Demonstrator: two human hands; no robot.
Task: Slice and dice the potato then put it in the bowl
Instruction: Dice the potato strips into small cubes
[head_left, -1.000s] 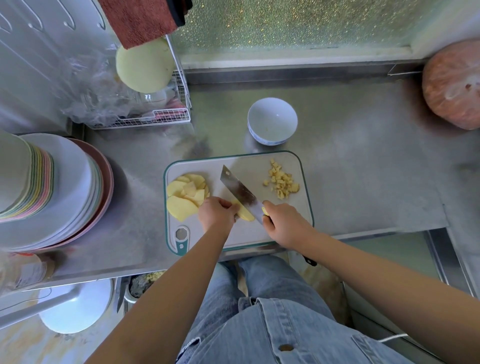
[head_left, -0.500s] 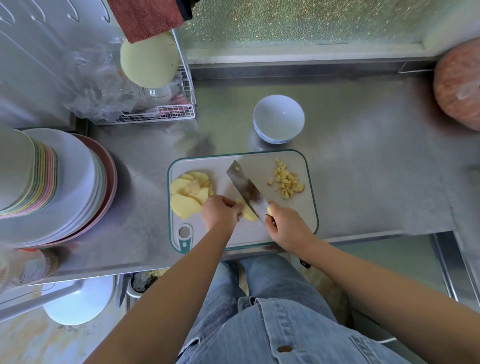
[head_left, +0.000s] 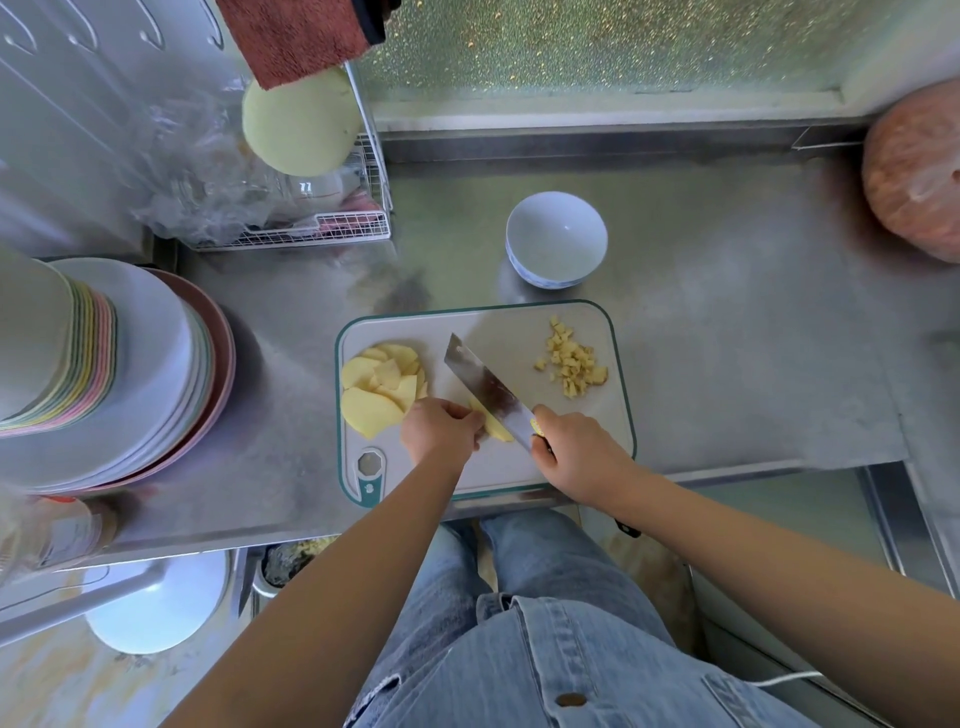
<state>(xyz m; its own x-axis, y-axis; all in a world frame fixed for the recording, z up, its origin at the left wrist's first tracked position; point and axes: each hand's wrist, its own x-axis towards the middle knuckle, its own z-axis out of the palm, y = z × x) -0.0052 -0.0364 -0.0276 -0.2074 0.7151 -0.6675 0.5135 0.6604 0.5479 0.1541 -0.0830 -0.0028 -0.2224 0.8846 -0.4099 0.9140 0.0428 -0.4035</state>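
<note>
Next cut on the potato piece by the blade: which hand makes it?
Right. The right hand grips the cleaver, its blade against the potato piece. The left hand holds that piece down on the cutting board, so it likely serves best as the steadier.

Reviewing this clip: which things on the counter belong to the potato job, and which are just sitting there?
In use: left hand holding a potato piece; right hand gripping the knife; cutting board; slice pile; diced potato; bowl.

Lying about: plate stack; wire rack; red cloth; round orange thing.
</note>
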